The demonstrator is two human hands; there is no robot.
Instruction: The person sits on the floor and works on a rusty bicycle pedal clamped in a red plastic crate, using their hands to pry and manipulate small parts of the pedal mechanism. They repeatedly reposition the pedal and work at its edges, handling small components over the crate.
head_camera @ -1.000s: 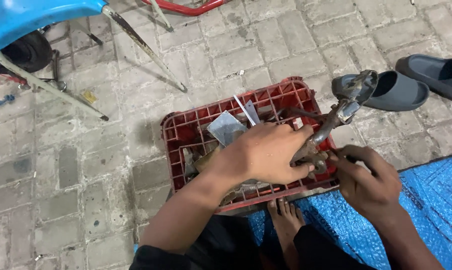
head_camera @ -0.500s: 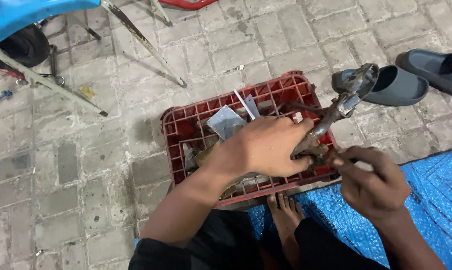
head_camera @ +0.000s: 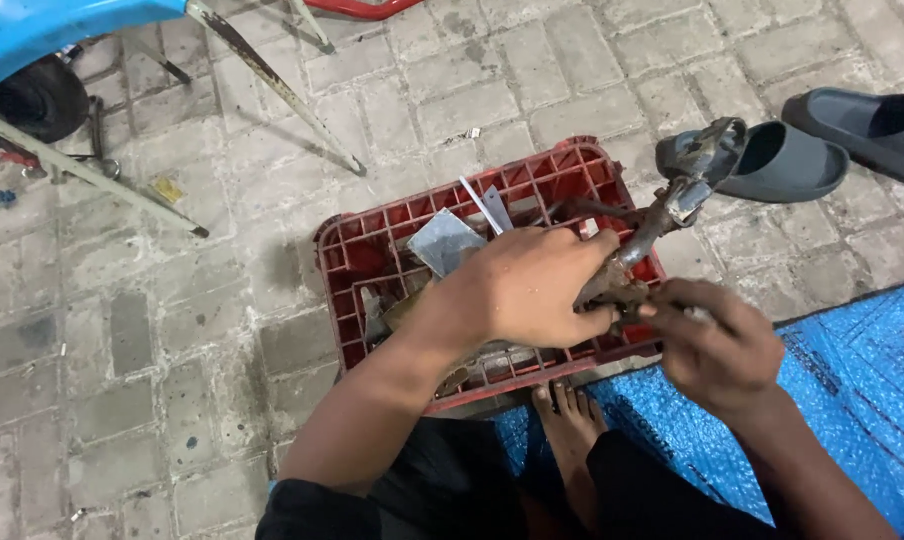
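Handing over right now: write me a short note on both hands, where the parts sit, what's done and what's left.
Left hand: closed over the lower end of the rusty metal part, holding it above the red plastic crate.
Right hand: fingers pinched at the part's base; whether it holds a small tool or fastener is hidden.
Things: the part's grey head points up-right toward the grey slippers. Metal scraps lie in the crate; blue tarp at right.
Done: part lifted and gripped by both hands.
Left: the work at its base is not visibly finished.
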